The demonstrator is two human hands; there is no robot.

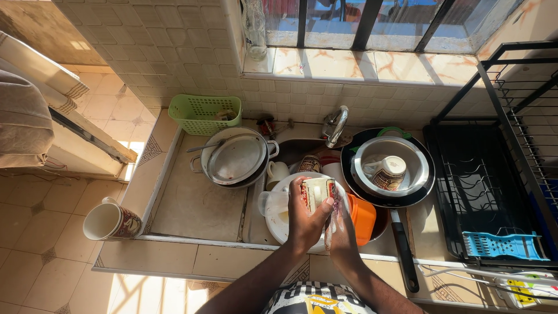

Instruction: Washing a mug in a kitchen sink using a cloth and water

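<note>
The person is standing at a tiled sink full of dishes and is washing a small patterned ceramic mug (318,192), which both hands are holding over the sink, just above a white round plate (280,224). The left hand (305,218) is curling closed around the side of the mug, with the fingers wrapped over its wall. The right hand (340,232) is pressing against the mug from the other side, wet and foamy; I cannot tell if there is a sponge under it, because the fingers are hidden.

As I judge it, the washing is only at its beginning. The black wire drying rack (488,192) on the right is carrying no washed dishes; only a blue plastic grater (503,245) is lying at its front edge. Many things are waiting: a steel pot with a flat lid (235,158) and a spoon on it, a black frying pan (407,197) holding a steel plate and another patterned cup (388,172), an orange plastic bowl (363,218), and a white cup (278,171) beside the steel tap (336,125). One more mug with a white inside (110,221) is standing apart on the left end of the counter (192,209), and a green plastic basket (204,113) is sitting at the back corner.
</note>
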